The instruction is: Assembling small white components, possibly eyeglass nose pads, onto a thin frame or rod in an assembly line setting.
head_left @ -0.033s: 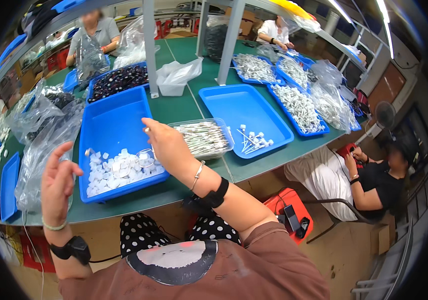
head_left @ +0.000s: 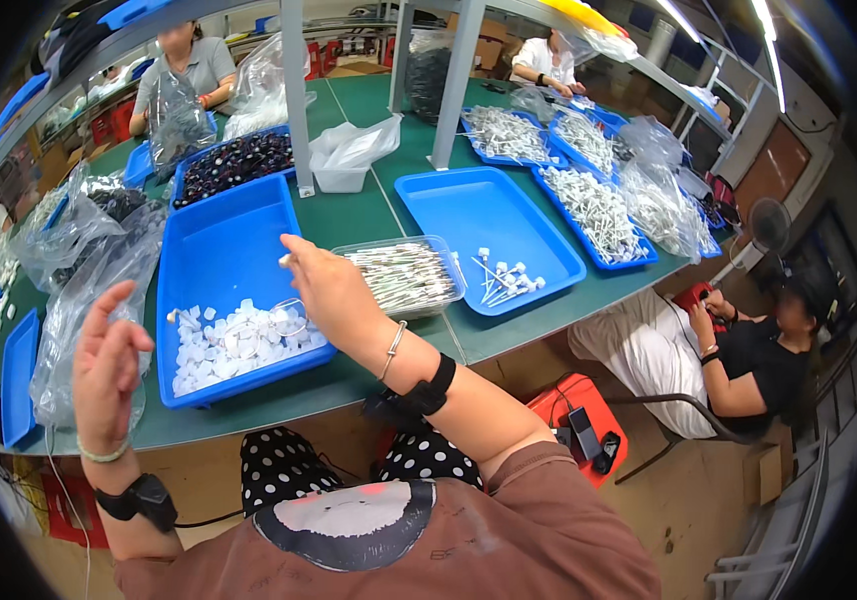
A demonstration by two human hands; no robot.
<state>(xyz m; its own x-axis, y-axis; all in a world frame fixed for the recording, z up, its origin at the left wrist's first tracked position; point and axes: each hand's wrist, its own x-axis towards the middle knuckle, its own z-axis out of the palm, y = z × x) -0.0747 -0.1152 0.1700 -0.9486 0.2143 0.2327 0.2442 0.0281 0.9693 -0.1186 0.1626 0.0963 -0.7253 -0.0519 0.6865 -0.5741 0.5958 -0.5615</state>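
My left hand (head_left: 109,375) is raised just left of a deep blue tray (head_left: 224,222), its fingers loosely bent and apart. I see nothing in it. White plastic caps (head_left: 229,350) lie heaped along that tray's near side. Over the tray's right edge hovers my right hand (head_left: 334,293), fingers pressed together. A tiny pale bit shows at its fingertips, too small to name. Beside this hand stands a clear plastic box (head_left: 457,262) full of thin sticks (head_left: 404,277). Several sticks with white heads (head_left: 509,280) lie in a shallow blue tray (head_left: 479,190) further right.
Blue trays of white-headed sticks (head_left: 594,215) stand at the right. A tray of dark beads (head_left: 234,165) and a white tub (head_left: 344,178) are behind, near grey posts (head_left: 457,90). Plastic bags (head_left: 99,310) crowd the left. A person (head_left: 749,360) sits at right; others work across the table.
My left hand has shifted slightly left, away from the deep tray. The right hand stays over the tray's edge, nearly unmoved.
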